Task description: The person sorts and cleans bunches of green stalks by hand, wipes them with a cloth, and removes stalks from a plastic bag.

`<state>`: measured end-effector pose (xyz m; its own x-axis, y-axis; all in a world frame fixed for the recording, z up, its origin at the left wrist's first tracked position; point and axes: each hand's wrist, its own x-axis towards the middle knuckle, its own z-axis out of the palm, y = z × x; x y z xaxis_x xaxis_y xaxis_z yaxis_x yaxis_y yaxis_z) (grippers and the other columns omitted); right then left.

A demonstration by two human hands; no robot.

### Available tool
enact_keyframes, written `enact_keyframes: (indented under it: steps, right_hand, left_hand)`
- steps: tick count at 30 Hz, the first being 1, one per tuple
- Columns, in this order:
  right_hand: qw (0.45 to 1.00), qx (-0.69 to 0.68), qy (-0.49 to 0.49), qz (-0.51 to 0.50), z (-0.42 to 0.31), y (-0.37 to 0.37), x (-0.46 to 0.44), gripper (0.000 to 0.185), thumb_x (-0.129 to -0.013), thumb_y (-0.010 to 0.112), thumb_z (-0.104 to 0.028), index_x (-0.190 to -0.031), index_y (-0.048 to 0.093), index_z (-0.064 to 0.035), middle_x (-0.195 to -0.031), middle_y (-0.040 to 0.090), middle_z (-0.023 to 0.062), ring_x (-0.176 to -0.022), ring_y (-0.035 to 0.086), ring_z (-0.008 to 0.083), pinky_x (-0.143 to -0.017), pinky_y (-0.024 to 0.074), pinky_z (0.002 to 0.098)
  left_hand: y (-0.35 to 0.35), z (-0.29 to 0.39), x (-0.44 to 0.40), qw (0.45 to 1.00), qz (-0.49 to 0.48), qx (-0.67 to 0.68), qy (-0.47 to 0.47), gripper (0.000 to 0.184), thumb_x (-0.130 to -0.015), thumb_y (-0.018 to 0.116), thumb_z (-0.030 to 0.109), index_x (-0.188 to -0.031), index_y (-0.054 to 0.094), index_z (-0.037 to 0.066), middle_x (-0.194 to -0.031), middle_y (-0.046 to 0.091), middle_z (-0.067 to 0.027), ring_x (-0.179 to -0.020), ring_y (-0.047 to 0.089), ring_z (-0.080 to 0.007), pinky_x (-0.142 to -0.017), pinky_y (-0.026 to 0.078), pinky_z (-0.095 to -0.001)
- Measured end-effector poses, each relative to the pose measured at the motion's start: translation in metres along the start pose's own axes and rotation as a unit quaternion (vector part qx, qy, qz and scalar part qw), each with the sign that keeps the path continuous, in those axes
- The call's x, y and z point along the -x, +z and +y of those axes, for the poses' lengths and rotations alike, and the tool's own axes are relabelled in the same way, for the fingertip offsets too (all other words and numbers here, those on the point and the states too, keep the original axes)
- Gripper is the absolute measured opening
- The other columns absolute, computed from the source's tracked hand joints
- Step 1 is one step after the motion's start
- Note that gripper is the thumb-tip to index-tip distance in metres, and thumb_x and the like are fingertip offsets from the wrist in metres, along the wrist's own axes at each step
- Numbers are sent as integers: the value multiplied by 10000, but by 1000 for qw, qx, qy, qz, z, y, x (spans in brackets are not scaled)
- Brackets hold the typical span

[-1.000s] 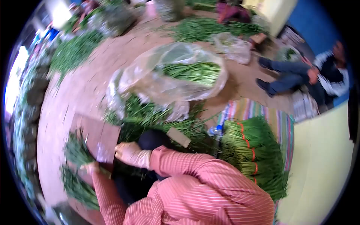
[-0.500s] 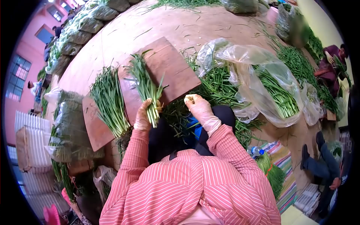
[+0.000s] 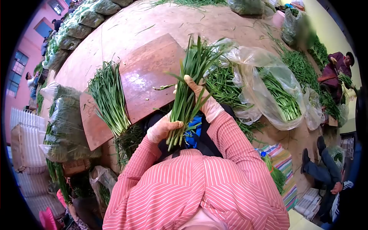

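Note:
A bunch of garlic chives is upright in front of me, leaf tips pointing away and pale stems towards my lap. My left hand, in a thin pale glove, is wrapped round the stem ends. Higher up, my gloved right hand closes round the leaves from the right side. To the left a larger pile of garlic chives lies on a reddish-brown board. A short loose piece of stem rests on that board, left of the held bunch.
Loose chives and an open clear plastic bag of chives lie on the right. A stuffed plastic bag stands left. Full bags line the far left. Another person sits at right; a second person's legs show below.
The bunch has moved right, off the board and in front of my body. My right hand, formerly apart from it, now grips its leaves; my left hand still holds the stems.

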<state>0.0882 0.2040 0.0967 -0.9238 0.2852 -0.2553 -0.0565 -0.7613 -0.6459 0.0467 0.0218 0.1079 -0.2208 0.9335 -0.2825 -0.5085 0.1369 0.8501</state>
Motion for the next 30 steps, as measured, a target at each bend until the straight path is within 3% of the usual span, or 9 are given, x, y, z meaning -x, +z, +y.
enact_keyframes:
  steps: [8, 18, 21, 22, 23, 24, 25, 26, 30]
  right_hand:
    - [949, 228, -216, -13, -43, 96, -28, 383, -721, 779, -255, -998, 640, -30, -876, 654, 37, -766, 593, 120, -673, 496, 252]
    - [895, 403, -135, -135, -42, 112, -71, 351, -711, 756, -212, -999, 634, -53, -889, 672, 59, -770, 595, 109, -689, 485, 288]
    - [753, 596, -249, -124, -54, 123, -44, 432, -655, 748, -318, -969, 620, -49, -844, 657, 118, -740, 603, 204, -696, 479, 358]
    - [696, 626, -344, -73, -68, 136, -13, 448, -626, 742, -343, -944, 616, -54, -814, 646, 141, -743, 614, 257, -699, 478, 387]
    - [627, 662, -411, -20, -65, 139, -18, 431, -590, 747, -337, -898, 614, -67, -757, 630, 154, -743, 620, 304, -697, 481, 409]
    - [683, 629, -366, -62, -29, 118, -70, 406, -556, 752, -323, -848, 608, -80, -693, 606, 154, -708, 608, 320, -673, 481, 436]
    - [655, 677, -333, -21, -34, 122, -51, 366, -555, 735, -296, -836, 614, -95, -698, 608, 165, -690, 606, 323, -651, 480, 445]
    - [731, 534, -424, 0, -23, 115, -60, 299, -565, 720, -267, -800, 630, -106, -698, 606, 169, -687, 604, 325, -652, 480, 436]
    - [908, 329, -240, 95, -33, 91, -37, 198, -749, 639, -208, -779, 640, -12, -728, 629, 207, -714, 642, 303, -635, 489, 388]
  left_hand:
    - [-25, 98, -19, 980, 43, -115, 157, 895, -715, 757, 63, -1427, 215, 78, -1306, 442, -37, -1180, 424, -165, -977, 368, -310]
    - [-119, 103, -61, 933, 102, -205, 278, 343, -805, 678, 154, -1092, 551, 17, -1041, 608, -75, -838, 583, -162, -778, 484, -289]
    - [-185, 62, -71, 874, 145, -367, 282, 270, -872, 566, 158, -1103, 552, 21, -1104, 569, -108, -940, 569, -216, -831, 481, -350]
    - [-190, 44, -64, 939, 99, -114, 309, 275, -868, 558, 117, -1121, 547, 9, -1055, 580, -88, -896, 578, -226, -759, 511, -359]
    - [-210, 10, -70, 958, 64, 152, 234, 329, -955, 434, 201, -1241, 469, 41, -1167, 514, -46, -1095, 467, -164, -973, 378, -293]
    - [-189, 36, -66, 954, 163, 132, 214, 450, -917, 431, 323, -1273, 446, 47, -1260, 492, -71, -1136, 470, -208, -1013, 346, -358]
    - [-190, 48, -72, 956, -70, 184, 216, 555, -909, 405, 427, -1333, 379, 70, -1355, 406, -68, -1233, 373, -181, -1074, 254, -351]
    - [-175, 51, -75, 960, -58, 139, 238, 565, -901, 441, 403, -1344, 359, 62, -1355, 404, -78, -1228, 381, -191, -1063, 266, -352]
    - [-72, 83, -68, 811, 154, -523, 212, 660, -871, 586, 307, -1386, 280, 29, -1352, 396, -118, -1205, 414, -233, -1019, 312, -353]
